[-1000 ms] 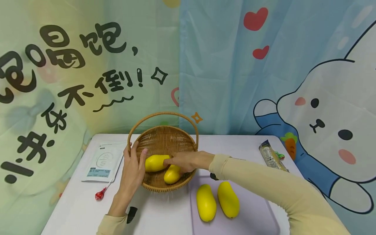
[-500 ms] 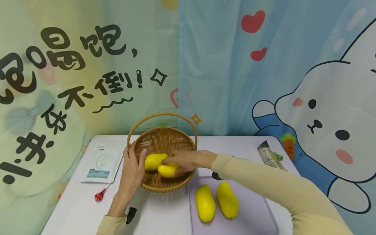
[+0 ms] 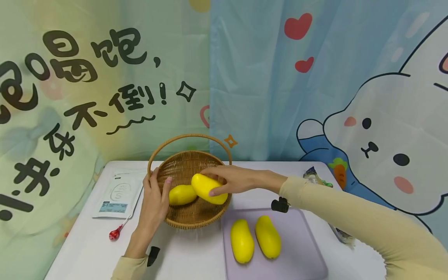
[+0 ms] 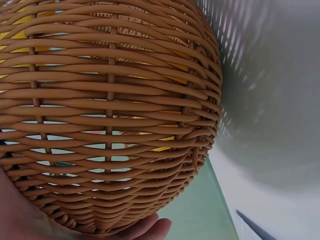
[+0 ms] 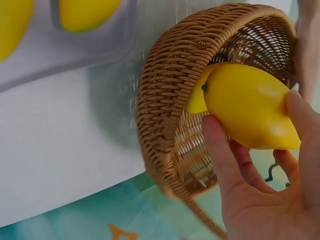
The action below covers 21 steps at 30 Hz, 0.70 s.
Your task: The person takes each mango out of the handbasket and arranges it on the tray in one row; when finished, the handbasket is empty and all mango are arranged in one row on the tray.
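Note:
My right hand (image 3: 235,179) holds a yellow mango (image 3: 206,187) over the right part of the wicker basket (image 3: 190,222), fingers and thumb around it. In the right wrist view the held mango (image 5: 250,105) shows a small dark stem end. A second mango (image 3: 182,195) lies inside the basket, partly hidden behind the held one in that view. My left hand (image 3: 154,204) grips the basket's left rim, thumb at the inner side. The left wrist view shows mostly the woven wall (image 4: 110,115). Two more mangoes, a left one (image 3: 242,241) and a right one (image 3: 268,237), lie on the tray.
The pale purple tray (image 3: 297,249) sits right of the basket on the white table (image 3: 196,252). A white pouch (image 3: 117,194) and a red lollipop (image 3: 114,234) lie at the left. A wrapped packet (image 3: 311,175) is partly covered by the right arm. A printed curtain hangs behind.
My right hand has lifted one mango up from the bottom of the basket and drawn it toward the right rim. The left hand stays on the basket.

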Motion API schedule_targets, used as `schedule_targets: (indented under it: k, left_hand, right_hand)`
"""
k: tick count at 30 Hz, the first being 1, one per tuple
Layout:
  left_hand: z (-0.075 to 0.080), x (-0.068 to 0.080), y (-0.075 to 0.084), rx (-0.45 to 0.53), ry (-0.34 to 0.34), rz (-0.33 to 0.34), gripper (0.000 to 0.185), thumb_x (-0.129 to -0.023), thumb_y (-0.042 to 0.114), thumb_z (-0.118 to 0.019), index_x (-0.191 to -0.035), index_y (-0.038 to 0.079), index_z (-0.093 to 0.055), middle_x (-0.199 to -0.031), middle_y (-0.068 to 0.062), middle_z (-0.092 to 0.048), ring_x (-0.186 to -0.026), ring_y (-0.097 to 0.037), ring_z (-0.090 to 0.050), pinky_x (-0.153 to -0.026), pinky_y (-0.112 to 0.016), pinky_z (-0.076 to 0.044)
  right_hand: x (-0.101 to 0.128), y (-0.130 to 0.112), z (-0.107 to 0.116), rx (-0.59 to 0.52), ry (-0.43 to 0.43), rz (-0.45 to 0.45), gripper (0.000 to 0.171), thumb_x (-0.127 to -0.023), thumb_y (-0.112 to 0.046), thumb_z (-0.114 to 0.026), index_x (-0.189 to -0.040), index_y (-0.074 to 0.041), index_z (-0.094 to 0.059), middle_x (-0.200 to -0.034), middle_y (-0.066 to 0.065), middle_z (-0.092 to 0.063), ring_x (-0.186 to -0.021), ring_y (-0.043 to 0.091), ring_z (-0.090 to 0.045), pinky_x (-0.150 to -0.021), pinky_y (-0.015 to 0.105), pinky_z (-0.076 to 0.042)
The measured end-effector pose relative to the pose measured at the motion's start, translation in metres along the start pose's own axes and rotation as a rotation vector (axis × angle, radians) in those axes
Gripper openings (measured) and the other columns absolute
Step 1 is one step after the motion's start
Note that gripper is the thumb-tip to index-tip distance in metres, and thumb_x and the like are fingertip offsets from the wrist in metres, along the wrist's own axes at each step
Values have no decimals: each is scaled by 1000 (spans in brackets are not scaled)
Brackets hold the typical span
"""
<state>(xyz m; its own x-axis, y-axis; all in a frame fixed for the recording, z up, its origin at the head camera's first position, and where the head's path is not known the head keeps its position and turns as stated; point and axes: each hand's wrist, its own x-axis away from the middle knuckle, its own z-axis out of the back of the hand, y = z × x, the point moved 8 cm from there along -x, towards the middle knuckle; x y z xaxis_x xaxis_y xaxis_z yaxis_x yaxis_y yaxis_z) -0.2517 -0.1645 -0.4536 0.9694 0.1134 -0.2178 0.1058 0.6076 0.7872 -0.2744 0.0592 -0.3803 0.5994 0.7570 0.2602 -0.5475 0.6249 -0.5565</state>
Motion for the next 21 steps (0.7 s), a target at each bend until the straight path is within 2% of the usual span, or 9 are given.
schedule_targets:
  k: [4,8,12,21]
  left_hand:
    - [1,0,-2,-6,3,2,72,-107,55,-35,-164,15,-15,-165,-25,-12,-144,-49,-35,-110,-65,-37]
    - [1,1,-3,-14,10,3,71,-107,54,-35,-164,16,-15,-165,-25,-12,-144,-50,-35,-111,-66,-37]
    - [1,1,-2,-13,11,1,70,-107,53,-35,-164,16,-15,-165,-25,-12,-144,-50,-34,-112,-66,-35]
    - [-1,2,1,-22,11,15,71,-107,53,-37,-163,16,-16,-166,-25,-12,-144,-49,-35,-113,-65,-34]
  right_hand:
    - [27,11,10,-102,25,-74,66,-98,-43,-67,-155,-30,-38,-133,-2,-61,-105,15,-63,-87,30,-55]
    - [59,27,16,-213,44,-177,67,-96,-46,-68,-155,-36,-36,-136,5,-57,-100,16,-68,-80,33,-59]
    - [91,52,15,-283,82,-278,67,-95,-49,-69,-153,-40,-37,-137,9,-56,-97,16,-70,-81,34,-59]
    - [157,110,-8,-428,150,-382,72,-98,-43,-65,-157,-19,-33,-137,22,-51,-102,25,-66,-81,37,-62]
